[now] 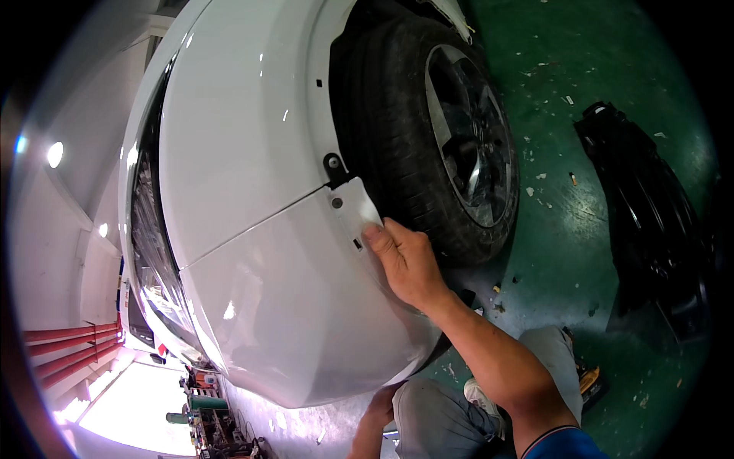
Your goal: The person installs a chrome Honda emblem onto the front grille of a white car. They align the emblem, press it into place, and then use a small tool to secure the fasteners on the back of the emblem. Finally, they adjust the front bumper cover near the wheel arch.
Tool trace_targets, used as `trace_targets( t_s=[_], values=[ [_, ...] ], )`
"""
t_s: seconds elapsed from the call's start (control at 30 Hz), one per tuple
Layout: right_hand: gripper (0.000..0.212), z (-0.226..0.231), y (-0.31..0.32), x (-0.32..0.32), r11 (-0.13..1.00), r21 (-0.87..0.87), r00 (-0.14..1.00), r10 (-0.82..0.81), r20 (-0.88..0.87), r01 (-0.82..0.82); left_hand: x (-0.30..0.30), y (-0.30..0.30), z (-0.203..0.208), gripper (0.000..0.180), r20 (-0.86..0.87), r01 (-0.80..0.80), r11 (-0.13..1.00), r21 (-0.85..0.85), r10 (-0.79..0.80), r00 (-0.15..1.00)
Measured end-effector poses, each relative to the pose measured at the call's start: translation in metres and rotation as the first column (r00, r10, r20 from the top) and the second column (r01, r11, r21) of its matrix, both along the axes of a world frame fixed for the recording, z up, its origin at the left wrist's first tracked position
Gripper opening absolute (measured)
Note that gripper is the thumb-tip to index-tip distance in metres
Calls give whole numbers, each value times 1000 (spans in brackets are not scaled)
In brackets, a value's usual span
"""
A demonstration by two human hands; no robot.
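My right hand (409, 260) grips the wheel-arch edge of a white car bumper (290, 306), thumb on the outer face and fingers curled toward the tire. Just above the thumb, the bumper corner has a dark round fastener (337, 203) and a small slot (357, 244). A black bracket (333, 168) shows at the seam where the bumper meets the white fender (245, 138). Low in the view, my left hand (380, 405) is by the bumper's lower edge beside my knee; its fingers are hidden. The black tire (397, 138) stands close to my right hand.
A long black plastic wheel-arch liner (642, 222) lies on the green floor (550, 153) at the right, among scattered bits of debris. A yellow and black tool (589, 380) is beside my leg. The headlight (153, 252) is on the left; cluttered equipment (210, 413) stands lower left.
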State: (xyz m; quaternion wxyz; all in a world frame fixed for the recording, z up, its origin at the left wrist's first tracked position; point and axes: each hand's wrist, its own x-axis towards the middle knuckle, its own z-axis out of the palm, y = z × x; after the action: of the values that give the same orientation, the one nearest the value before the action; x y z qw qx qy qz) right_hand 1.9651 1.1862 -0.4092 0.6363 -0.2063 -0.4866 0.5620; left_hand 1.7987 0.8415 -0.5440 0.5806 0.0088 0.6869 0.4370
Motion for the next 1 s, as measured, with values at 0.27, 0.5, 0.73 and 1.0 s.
trace_targets(
  t_s=[0.27, 0.5, 0.73, 1.0],
  values=[
    [52, -12, 0, 0, 999, 18, 998, 43, 43, -44, 87, 2, 117, 42, -762, -80, 997, 19, 66, 644],
    [42, 4, 31, 19, 898, -9, 775, 375, -508, -440, 188, 57, 153, 30, -915, 461, 810, -362, -214, -343],
    [54, 35, 80, 8, 619, 319, 273, 671, -690, -717, 185, 79, 150, 25, -939, 572, 760, -308, -145, -313],
    [52, 46, 95, -5, 349, 427, -34, 740, -671, -834, 187, 86, 152, 20, -972, 536, 816, -215, -127, -198]
  ],
)
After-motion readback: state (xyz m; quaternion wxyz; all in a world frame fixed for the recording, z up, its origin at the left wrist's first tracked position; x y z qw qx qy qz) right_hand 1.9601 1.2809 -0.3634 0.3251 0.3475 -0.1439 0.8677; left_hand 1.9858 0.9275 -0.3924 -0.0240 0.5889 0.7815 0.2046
